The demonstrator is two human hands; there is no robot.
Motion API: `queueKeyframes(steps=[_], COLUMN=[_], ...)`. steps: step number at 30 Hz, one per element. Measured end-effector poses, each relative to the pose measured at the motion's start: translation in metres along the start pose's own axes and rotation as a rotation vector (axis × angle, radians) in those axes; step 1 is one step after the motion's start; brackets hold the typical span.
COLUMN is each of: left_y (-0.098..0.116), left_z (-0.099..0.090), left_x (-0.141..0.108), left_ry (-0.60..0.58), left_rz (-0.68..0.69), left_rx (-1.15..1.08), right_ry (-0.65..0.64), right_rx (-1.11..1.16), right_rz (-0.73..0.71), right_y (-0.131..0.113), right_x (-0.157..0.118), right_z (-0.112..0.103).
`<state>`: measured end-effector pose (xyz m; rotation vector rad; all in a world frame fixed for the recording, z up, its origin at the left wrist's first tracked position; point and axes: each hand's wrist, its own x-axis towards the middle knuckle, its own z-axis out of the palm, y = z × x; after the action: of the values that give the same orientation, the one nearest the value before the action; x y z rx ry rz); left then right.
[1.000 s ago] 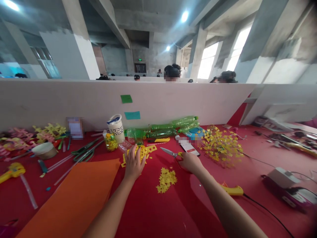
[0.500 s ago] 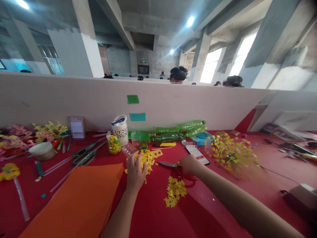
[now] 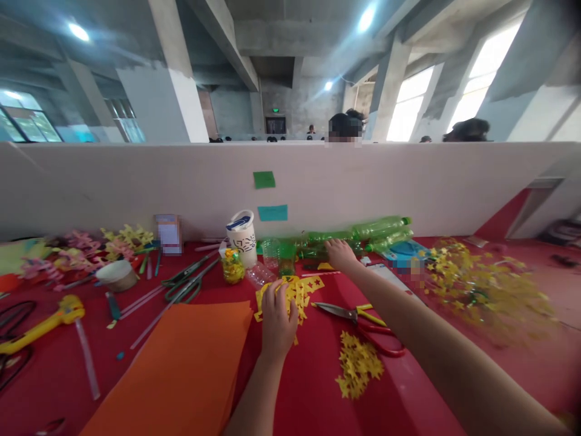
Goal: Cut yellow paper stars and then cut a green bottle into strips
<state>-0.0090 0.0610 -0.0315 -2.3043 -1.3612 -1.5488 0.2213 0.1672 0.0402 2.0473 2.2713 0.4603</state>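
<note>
Offcuts, flat yellow sheet with star-shaped holes [image 3: 299, 293]: one loose pile on red table [image 3: 311, 375], under left hand [image 3: 278, 312], fingers slightly spread; any pinch beneath, cannot tell. Right hand [image 3: 341, 254]: extended towards yellow-and-black utility knife [image 3: 325, 266], one, and transparent green plastic bottles [image 3: 384, 227], at least three; fingers bent, any hold, cannot tell. Step, apparently: steadying offcuts while reaching across. Next move: likely calling for careful fingertip placing. Red-and-yellow-handled metal scissors [image 3: 353, 313]: one pair, loose. Small yellow stars [image 3: 358, 366]: one heap, uncountable.

Looks like a shared craft workshop, with scissors [image 3: 339, 311], orange paper [image 3: 177, 363] and cut stars [image 3: 358, 364] on a red table [image 3: 308, 402], heads [image 3: 345, 126] showing beyond a white partition [image 3: 363, 181], and bare concrete beams [image 3: 220, 42] and ceiling lights [image 3: 366, 19] overhead.
</note>
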Motion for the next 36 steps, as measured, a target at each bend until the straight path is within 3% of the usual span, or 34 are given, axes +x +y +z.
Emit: queueKeyframes(steps=[4,8,12,16,18,19,22,24,25,27,29,32,34,36], left_y=[0.001,0.003,0.001,0.002,0.005,0.007,0.014,0.02,0.024,0.034,0.047,0.065,0.072,0.068], left_z=[0.002,0.002,0.002,0.002,0.0,-0.003,-0.02,-0.038,-0.048,-0.066,-0.079,-0.083,-0.077,-0.07], left_x=[0.0,0.0,0.0,0.0,0.002,0.005,0.015,0.019,0.019,0.017,0.011,0.005,0.004,0.007], left_ry=[-0.012,-0.035,-0.011,0.003,-0.015,-0.014,-0.059,-0.188,-0.267,-0.385,-0.445,-0.392,-0.347,-0.283], left_rz=[-0.052,-0.077,-0.099,-0.198,-0.272,-0.31,-0.473,-0.594,-0.637,-0.699,-0.762,-0.848,-0.862,-0.877], left_rx=[-0.011,-0.031,-0.095,-0.223,-0.339,-0.407,-0.622,-0.794,-0.877,-1.011,-1.119,-1.204,-1.238,-1.213], right_ry=[0.075,0.097,0.172,0.327,0.39,0.349,0.123,-0.059,-0.088,-0.028,0.091,0.196,0.23,0.208], right_rx=[0.0,0.029,0.111,0.256,0.761,0.985,1.469,1.693,1.738,1.694,1.47,1.146,1.117,1.143], right_rz=[-0.022,-0.028,0.023,0.151,0.284,0.299,0.263,0.228,0.211,0.157,0.093,0.038,0.065,0.001], right_y=[-0.003,0.001,0.015,0.022,0.011,0.001,-0.031,-0.049,-0.055,-0.064,-0.07,-0.082,-0.089,-0.09], right_x=[0.005,0.001,-0.018,-0.064,-0.095,-0.11,-0.15,-0.169,-0.176,-0.187,-0.195,-0.202,-0.202,-0.197], right_z=[0.016,0.012,-0.017,-0.057,-0.069,-0.072,-0.07,-0.065,-0.063,-0.061,-0.064,-0.073,-0.076,-0.075])
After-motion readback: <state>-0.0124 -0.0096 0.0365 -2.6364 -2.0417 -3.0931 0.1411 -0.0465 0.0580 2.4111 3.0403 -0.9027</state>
